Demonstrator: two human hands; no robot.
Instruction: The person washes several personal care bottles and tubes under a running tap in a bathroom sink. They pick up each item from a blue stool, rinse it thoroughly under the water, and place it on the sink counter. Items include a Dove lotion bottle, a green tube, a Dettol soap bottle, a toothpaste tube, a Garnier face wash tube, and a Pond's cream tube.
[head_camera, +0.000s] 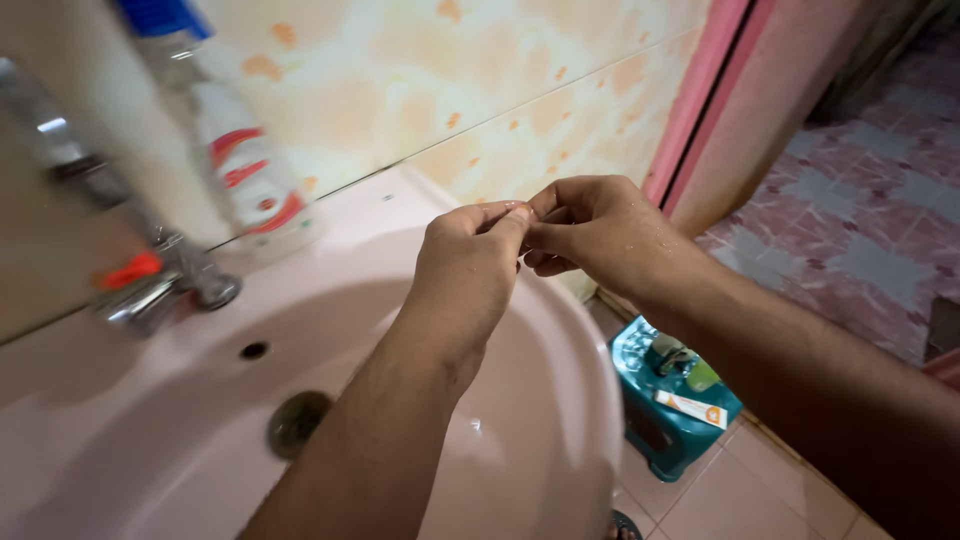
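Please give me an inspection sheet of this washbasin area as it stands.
Surface: pink washbasin, drain open, no standing water seen.
Job's things: something tiny and pale pinched at the fingertips; too small to identify.
Clutter: clear bottle with blue cap on the basin ledge; teal stool on the floor holding a tube and small items.
Grippers: left hand and right hand meet above the basin, both in a pinch grip, wet drops on the right.
Cables: nothing seen.
Surroundings: chrome tap with red marker, marbled wall tiles, pink door frame, patterned floor beyond.
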